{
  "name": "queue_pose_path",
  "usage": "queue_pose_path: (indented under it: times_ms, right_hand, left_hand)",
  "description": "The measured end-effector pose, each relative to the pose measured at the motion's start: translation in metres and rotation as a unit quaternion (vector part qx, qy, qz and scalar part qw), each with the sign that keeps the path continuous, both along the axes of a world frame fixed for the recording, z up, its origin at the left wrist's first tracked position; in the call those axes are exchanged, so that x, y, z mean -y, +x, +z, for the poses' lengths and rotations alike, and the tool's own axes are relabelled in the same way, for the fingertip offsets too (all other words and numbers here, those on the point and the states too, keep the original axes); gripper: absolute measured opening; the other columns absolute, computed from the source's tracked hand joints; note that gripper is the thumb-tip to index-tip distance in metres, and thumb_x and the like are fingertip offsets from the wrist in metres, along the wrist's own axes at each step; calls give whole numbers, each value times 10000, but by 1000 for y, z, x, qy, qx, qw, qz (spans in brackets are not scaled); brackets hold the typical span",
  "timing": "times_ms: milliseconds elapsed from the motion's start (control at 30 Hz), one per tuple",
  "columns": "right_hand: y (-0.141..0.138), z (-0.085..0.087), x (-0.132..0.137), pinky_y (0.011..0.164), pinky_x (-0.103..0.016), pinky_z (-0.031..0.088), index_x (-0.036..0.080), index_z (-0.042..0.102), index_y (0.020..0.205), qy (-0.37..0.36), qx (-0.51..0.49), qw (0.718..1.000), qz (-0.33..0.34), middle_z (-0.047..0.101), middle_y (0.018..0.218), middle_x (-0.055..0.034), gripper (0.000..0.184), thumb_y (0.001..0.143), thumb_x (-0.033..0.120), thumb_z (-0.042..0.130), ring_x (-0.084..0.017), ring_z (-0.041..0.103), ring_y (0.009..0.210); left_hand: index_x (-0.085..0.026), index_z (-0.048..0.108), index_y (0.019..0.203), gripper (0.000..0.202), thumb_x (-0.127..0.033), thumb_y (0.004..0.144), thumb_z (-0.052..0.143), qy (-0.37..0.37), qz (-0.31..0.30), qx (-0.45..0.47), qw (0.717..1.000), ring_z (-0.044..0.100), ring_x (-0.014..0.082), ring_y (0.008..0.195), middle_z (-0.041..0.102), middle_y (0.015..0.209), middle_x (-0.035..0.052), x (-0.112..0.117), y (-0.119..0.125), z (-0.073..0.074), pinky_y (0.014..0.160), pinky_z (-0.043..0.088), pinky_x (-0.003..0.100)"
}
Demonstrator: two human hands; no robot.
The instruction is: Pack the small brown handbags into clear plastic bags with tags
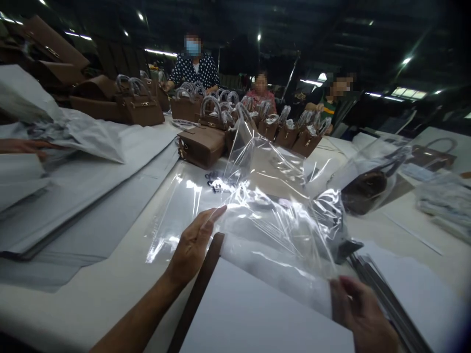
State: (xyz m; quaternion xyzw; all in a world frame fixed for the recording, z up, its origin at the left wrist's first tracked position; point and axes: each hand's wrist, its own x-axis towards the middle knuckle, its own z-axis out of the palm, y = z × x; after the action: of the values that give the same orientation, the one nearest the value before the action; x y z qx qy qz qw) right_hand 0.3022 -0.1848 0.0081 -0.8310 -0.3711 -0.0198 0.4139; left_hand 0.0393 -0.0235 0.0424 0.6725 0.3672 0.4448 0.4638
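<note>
Left hand (pixel 192 246), right hand (pixel 362 314), one clear bag (pixel 274 203)

Clear plastic bag (pixel 268 206) right in front of me, glossy and crinkled, billowing up off the white table. My left hand (pixel 195 245) rests on its near edge and my right hand (pixel 362 314) pinches its near corner. Dark brown strap (pixel 196 291) lies flat underneath, running diagonally toward me.

left hand (pixel 193 247): bare, 6 o'clock | left forearm (pixel 140 314): uncovered to frame edge, 7 o'clock | right hand (pixel 362 314): bare, motion-blurred, 5 o'clock
</note>
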Motion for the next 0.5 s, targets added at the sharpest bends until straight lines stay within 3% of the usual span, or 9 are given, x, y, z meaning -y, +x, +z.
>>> queue_pose_path:
  times_ms: [133, 267, 333, 400, 500]
  right_hand:
    - [21, 4, -7, 729, -324, 447, 230, 642, 915, -84, 9, 995, 48, 633, 931, -21, 489, 708, 635, 463, -224, 604, 837]
    - [15, 5, 3, 699, -344, 436, 227, 660, 896, -41, 39, 998, -6, 631, 954, -41, 400, 791, 545, 440, -231, 591, 828]
    - [13, -2, 11, 728, -361, 447, 211, 659, 906, 51, 104, 993, 22, 628, 969, -63, 319, 812, 454, 475, -238, 589, 858]
    - [17, -14, 19, 785, -382, 461, 200, 662, 870, 125, 138, 975, 118, 636, 954, -78, 253, 800, 401, 525, -252, 590, 919]
    - [30, -36, 31, 837, -407, 473, 202, 661, 839, 147, 125, 960, 202, 639, 949, -83, 256, 773, 432, 567, -264, 586, 972]
  left_hand:
    - [-224, 501, 1216, 383, -392, 920, 326, -28, -20, -9, 999, 465, 199, 1176, 501, 1281, 37, -11, 6, 12, 1040, 325, 335]
    - [-232, 532, 1184, 358, -365, 927, 322, 19, -30, 3, 999, 418, 192, 1215, 495, 1275, 30, -3, 2, 16, 1052, 313, 314]
    - [-249, 528, 1195, 374, -375, 930, 296, 63, -47, 35, 996, 382, 210, 1240, 472, 1287, 29, -1, -4, 7, 1058, 309, 345]
    - [-276, 498, 1227, 394, -401, 926, 277, 117, -68, 74, 988, 368, 245, 1248, 431, 1320, 32, 0, -12, -9, 1054, 312, 405]
    - [-294, 455, 1265, 405, -418, 914, 294, 208, -96, 76, 970, 342, 280, 1260, 369, 1373, 38, -2, -27, -34, 1045, 309, 453]
